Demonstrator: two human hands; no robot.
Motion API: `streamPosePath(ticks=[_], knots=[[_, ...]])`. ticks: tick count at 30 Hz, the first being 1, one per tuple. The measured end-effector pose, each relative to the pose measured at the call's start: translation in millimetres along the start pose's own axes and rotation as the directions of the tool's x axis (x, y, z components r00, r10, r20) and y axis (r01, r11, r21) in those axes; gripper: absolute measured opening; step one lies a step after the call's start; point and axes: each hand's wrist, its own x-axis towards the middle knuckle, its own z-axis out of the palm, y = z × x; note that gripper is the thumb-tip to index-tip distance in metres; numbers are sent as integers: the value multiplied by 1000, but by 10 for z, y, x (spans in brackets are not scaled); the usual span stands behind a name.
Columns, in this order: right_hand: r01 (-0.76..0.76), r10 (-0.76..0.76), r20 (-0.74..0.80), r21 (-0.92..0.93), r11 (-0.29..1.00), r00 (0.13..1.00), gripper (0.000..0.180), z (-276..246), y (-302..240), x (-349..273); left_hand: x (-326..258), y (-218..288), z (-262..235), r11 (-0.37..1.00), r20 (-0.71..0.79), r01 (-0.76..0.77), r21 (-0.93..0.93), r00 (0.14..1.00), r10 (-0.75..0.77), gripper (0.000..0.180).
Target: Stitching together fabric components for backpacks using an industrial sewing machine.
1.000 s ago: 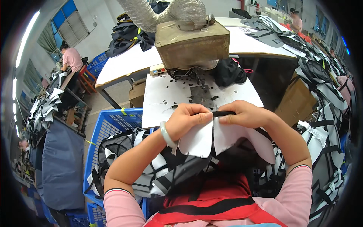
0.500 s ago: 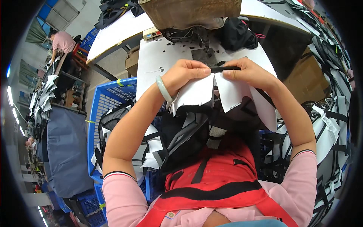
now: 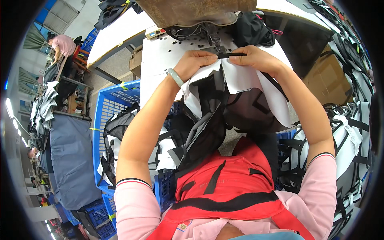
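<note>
Both my hands are closed on one sewn piece of white and black fabric [image 3: 244, 80], held up at the near side of the sewing machine [image 3: 212, 36]. My left hand [image 3: 197, 63], with a pale bangle on its wrist, pinches the top edge of a white flap. A short way to the right, my right hand [image 3: 256, 60] pinches the same edge along a black strip [image 3: 233, 55]. The strip spans the gap between my thumbs. Below, dark see-through fabric [image 3: 252, 110] and grey-edged black parts hang toward my lap. My fingertips behind the edge are hidden.
White table [image 3: 154, 76] under the machine, strewn with small black scraps. A blue crate [image 3: 98, 132] of black and white pieces stands at my left. More pieces [image 3: 348, 136] are heaped at right, by a cardboard box [image 3: 328, 80]. Another person [image 3: 63, 46] works far left.
Both hands have moved up and away from me, closer to the machine, with the fabric. Its white flaps have swung apart, and more of the dark fabric below shows.
</note>
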Motion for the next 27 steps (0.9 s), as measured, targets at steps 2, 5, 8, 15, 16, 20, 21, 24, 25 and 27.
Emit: streamPosePath(ticks=[2,5,8,15,16,20,21,24,25,27], knots=[[-2,2,-24,-22,1000,1000,55,-3,4,35,53,-29,-18,1000,-2,10,9,1000,-10,31],[14,-14,-17,-14,1000,1000,56,-16,-9,42,95,-50,-39,1000,-5,4,5,1000,-4,30],[10,-10,2,16,1000,1000,58,-43,-22,39,124,-71,-63,1000,-12,0,-8,1000,-1,29],[38,-38,-7,-25,999,999,65,-164,3,191,427,-265,-246,990,-39,-111,87,993,115,24],[19,-27,-116,-65,998,993,65,-196,12,203,447,-285,-294,976,-28,-197,95,979,200,24],[10,-35,-259,-100,995,965,60,-335,89,24,178,-216,-484,972,-94,-225,62,969,230,27],[-14,-33,-311,-147,989,950,59,-338,110,-80,20,-177,-476,984,-150,-162,69,974,171,28],[208,-235,-49,-316,926,971,53,-206,103,-403,-342,-16,-123,897,68,-328,296,944,323,33],[406,-381,140,-302,862,914,50,-128,67,-499,-467,3,91,873,117,-354,335,935,334,33],[481,-428,220,-387,787,876,23,130,5,-720,-686,81,480,812,294,-439,385,892,343,27]])
